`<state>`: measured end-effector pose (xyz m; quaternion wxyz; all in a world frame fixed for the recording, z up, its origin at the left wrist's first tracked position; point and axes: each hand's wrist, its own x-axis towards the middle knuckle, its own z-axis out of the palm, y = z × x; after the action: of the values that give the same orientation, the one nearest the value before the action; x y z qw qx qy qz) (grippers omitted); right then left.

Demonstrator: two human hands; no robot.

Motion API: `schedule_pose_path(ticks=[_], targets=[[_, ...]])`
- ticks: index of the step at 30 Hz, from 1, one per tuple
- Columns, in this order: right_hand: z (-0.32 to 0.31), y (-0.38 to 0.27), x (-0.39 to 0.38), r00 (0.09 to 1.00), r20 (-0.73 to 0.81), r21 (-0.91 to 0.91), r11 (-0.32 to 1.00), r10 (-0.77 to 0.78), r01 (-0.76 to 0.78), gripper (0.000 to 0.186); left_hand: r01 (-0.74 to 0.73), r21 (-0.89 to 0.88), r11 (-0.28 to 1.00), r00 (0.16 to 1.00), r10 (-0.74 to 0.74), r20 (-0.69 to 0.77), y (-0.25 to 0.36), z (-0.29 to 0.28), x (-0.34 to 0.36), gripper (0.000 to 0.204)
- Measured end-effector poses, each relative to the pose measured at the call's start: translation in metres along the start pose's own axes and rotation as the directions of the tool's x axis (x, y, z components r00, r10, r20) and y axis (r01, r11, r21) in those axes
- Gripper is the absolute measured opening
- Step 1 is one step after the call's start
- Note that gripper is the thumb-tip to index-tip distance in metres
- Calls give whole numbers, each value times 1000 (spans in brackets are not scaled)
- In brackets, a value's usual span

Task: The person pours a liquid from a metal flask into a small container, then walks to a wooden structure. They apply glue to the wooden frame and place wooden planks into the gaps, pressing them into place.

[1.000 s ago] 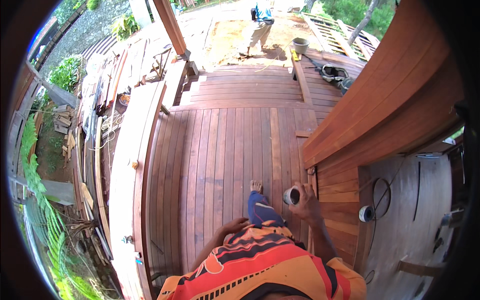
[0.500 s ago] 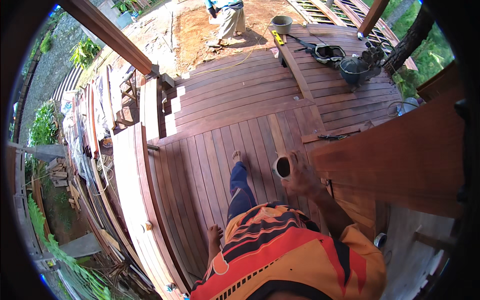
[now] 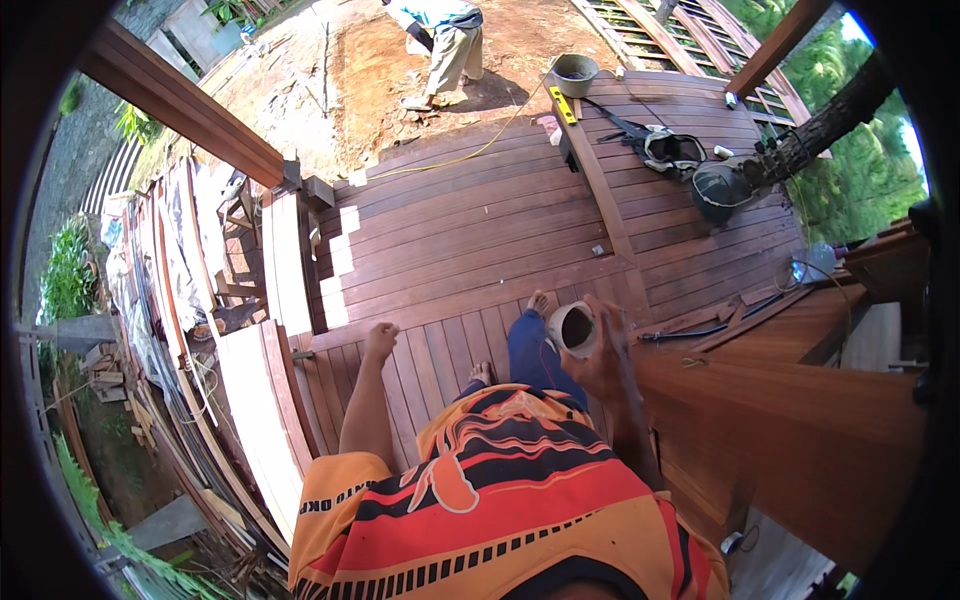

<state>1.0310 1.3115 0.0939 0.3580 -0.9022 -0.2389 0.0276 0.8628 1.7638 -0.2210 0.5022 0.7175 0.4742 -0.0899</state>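
Right hand [image 3: 603, 355] with the grip here, fingers clamped on the pale cup-like container [image 3: 559, 332], its dark mouth just left of those fingertips! Left hand [image 3: 380, 342] hangs over the deck boards [image 3: 465, 245], fingers curled loosely together. Well beyond the right fingers sits a gray bucket [image 3: 575, 91], the yellow spirit level [image 3: 563, 106] on their side of it, a stooping co-worker [image 3: 447, 48] farther left.

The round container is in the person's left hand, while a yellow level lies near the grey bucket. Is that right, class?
Not quite: the head view shows the round container in the person's right hand; the yellow level does lie near the grey bucket.
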Motion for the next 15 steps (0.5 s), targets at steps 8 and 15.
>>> schedule_pose_path(ticks=[8,15], targets=[[-6,63,177,987,-1,184,970,-161,159,97,-96,-465,880,994,57,-97,169,47,89,30],[-15,106,336,948,3,149,938,-318,314,98,-81,219,972,992,100,-77,181,167,100,50]])
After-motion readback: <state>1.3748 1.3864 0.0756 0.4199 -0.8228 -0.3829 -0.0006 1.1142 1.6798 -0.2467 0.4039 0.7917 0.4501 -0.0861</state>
